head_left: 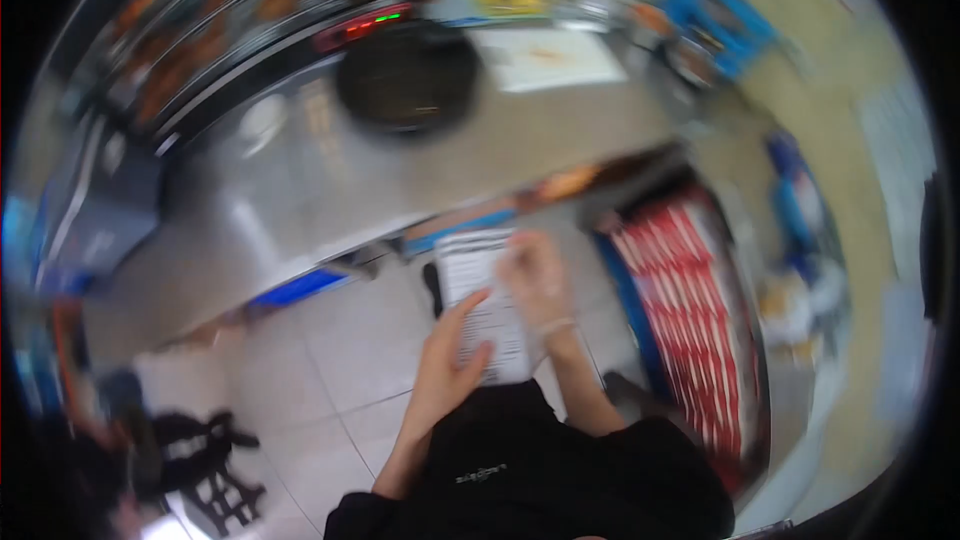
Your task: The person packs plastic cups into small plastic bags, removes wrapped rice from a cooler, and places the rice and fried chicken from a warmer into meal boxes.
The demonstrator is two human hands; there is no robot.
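A long white sheet of printed paper (490, 283) is upright in front of my body, with dark lines of text too blurred to read. My left hand (447, 355) grips its left side, with a finger and the thumb over the front. At the upper right edge of the sheet is my right hand (533, 280), which seems to wear a thin clear glove ending in a band at the wrist. Motion smears its fingers, so whether they hold the paper is unclear.
Ahead runs a steel counter (290, 180) carrying a round black pan (408, 78) and a white board (548, 60). Behind it stands a display case (250, 10) with food. To my right is a crate of red-and-white packages (680, 310). A black stool (225, 500) stands at lower left.
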